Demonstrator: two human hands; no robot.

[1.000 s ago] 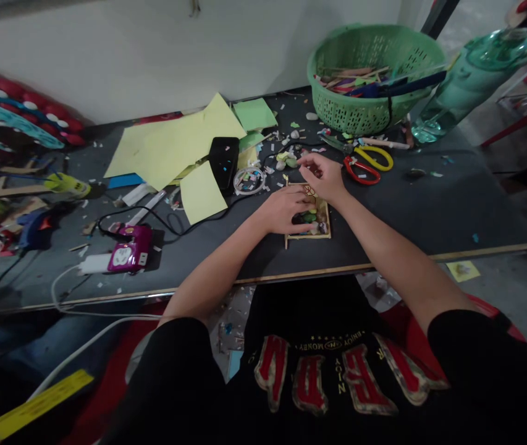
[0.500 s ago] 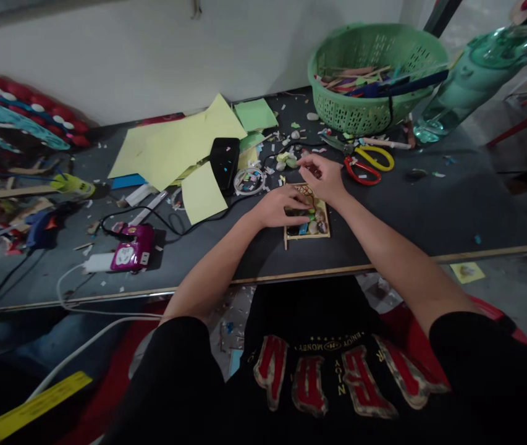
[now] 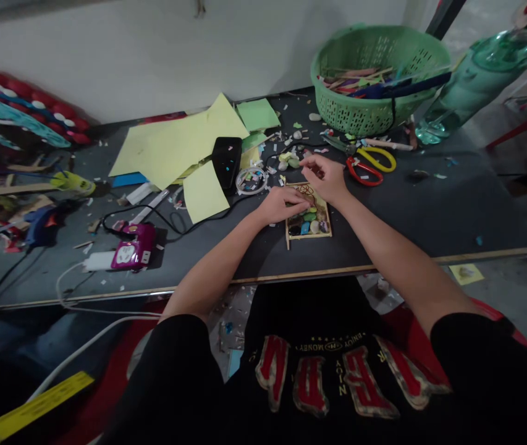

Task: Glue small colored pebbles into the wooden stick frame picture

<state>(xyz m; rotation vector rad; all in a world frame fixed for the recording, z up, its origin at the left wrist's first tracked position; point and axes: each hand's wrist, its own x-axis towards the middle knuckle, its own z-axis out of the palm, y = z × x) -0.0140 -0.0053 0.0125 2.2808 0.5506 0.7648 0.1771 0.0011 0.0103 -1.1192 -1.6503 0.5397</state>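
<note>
My left hand (image 3: 285, 204) lies over a small shallow wooden tray (image 3: 287, 230), its fingers drawn together and their tips down among the pebbles. Whatever is under those fingertips is hidden. In the tray's lower part sit coloured pebbles: a blue one (image 3: 305, 228), a green one (image 3: 309, 217), a pale one (image 3: 314, 227) and others. Thin brown curls (image 3: 304, 190) mark its upper part. My right hand (image 3: 325, 176) hovers at the tray's upper right corner, index and thumb slightly apart, other fingers curled. Nothing shows between them. Just left of its fingertips is a cluster of loose pebbles (image 3: 293, 163).
Pliers with red and yellow handles (image 3: 369, 162) lie right of my right hand. Behind stand a green basket (image 3: 351, 111) of sticks and a water bottle (image 3: 471, 86). Yellow paper (image 3: 165, 145), a black phone-like object (image 3: 226, 162), a tape ring (image 3: 251, 180) and a purple power adapter (image 3: 134, 246) lie leftward.
My left thumb has drawn up toward the other fingers, uncovering more of the pebbles in the tray. My right hand has hardly moved. The whole view has shifted slightly.
</note>
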